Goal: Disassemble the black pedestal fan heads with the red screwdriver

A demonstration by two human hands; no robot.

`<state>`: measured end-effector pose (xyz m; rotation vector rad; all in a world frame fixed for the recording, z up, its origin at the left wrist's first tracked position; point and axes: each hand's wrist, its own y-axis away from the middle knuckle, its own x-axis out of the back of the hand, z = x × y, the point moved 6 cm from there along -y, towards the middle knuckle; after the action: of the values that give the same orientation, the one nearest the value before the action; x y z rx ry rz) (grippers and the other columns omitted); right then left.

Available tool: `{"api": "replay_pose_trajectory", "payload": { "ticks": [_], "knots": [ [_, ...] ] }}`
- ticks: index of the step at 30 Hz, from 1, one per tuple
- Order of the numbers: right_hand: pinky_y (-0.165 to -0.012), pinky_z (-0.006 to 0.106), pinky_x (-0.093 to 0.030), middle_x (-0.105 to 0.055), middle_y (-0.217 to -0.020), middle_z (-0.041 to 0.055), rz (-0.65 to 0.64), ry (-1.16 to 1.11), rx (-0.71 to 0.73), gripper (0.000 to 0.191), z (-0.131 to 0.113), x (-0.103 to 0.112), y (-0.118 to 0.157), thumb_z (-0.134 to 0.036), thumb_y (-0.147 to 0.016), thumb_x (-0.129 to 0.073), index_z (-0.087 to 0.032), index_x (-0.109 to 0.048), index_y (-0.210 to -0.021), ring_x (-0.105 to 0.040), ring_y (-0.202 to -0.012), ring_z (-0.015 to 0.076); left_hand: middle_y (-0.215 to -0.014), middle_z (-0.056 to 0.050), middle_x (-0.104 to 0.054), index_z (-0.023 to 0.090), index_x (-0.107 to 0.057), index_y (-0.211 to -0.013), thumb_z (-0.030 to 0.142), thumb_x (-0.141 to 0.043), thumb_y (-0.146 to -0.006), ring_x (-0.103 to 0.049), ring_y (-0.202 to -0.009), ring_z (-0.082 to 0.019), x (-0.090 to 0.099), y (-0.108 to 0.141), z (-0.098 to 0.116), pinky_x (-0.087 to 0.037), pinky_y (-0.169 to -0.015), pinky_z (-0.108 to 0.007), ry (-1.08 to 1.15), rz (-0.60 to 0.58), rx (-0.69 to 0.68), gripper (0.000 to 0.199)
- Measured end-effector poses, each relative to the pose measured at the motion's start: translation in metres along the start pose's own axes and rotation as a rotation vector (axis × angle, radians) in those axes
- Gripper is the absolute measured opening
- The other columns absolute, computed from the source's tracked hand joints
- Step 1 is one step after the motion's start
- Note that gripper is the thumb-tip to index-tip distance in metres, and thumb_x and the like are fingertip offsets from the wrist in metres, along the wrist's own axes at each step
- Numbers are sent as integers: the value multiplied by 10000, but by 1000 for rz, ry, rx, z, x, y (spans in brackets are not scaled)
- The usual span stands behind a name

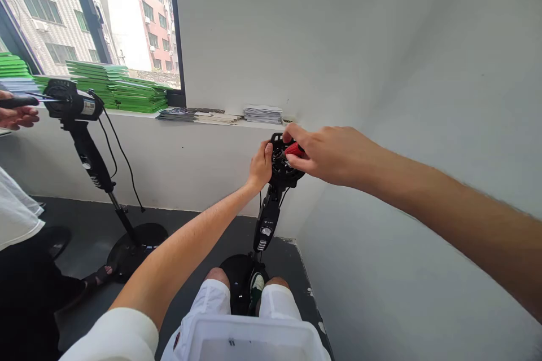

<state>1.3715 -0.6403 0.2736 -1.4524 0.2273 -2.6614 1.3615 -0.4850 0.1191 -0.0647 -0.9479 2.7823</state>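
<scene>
A black pedestal fan point(266, 224) without blades or grille stands between my knees, its motor head point(279, 172) facing me. My left hand point(261, 166) is closed round the left edge of the head. At the front of the head, my right hand point(313, 152) is closed on a red-handled tool point(293, 150) with a dark end. The tool's working tip is hidden against the motor head. On my lap rests a white plastic bin point(254, 324) with a few small dark metal pieces point(231, 342) inside.
At the left, a co-worker's hand point(19, 115) holds a screwdriver point(21, 101) at another fan point(78, 107). Green stacks point(122, 87) and paper piles point(262, 114) lie on the window ledge. A wall point(423, 208) rises close on my right; the fan's round base point(237, 271) is by my foot.
</scene>
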Motion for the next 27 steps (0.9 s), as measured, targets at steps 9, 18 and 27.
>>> {"api": "replay_pose_trajectory", "payload": {
  "ticks": [9,18,27],
  "knots": [
    [-562,284,-259,-617,-627,39,7,38,-5,408,-5,6,3,-431,-974,-386,-166,-586,-1211,-503,-538,175,-1009,-44,-725,260,-589,-1180,493,-257,-1070,-677,-957,-223,2,2,1,-497,-861,-335,11,2,-21,421],
    [-557,285,-243,-579,-585,45,57,113,-26,389,-9,8,5,-414,-976,-360,-164,-629,-1104,-491,-531,178,-1015,-35,-734,265,-584,-1193,481,-270,-1071,-683,-958,-219,0,3,0,-502,-864,-335,14,1,-5,401],
    [-542,283,-251,-598,-590,49,44,104,1,408,-12,10,7,-402,-986,-369,-132,-580,-1205,-505,-519,185,-1030,-34,-726,261,-580,-1198,461,-263,-1074,-675,-981,-210,2,3,0,-513,-885,-337,-8,5,5,395]
  ]
}}
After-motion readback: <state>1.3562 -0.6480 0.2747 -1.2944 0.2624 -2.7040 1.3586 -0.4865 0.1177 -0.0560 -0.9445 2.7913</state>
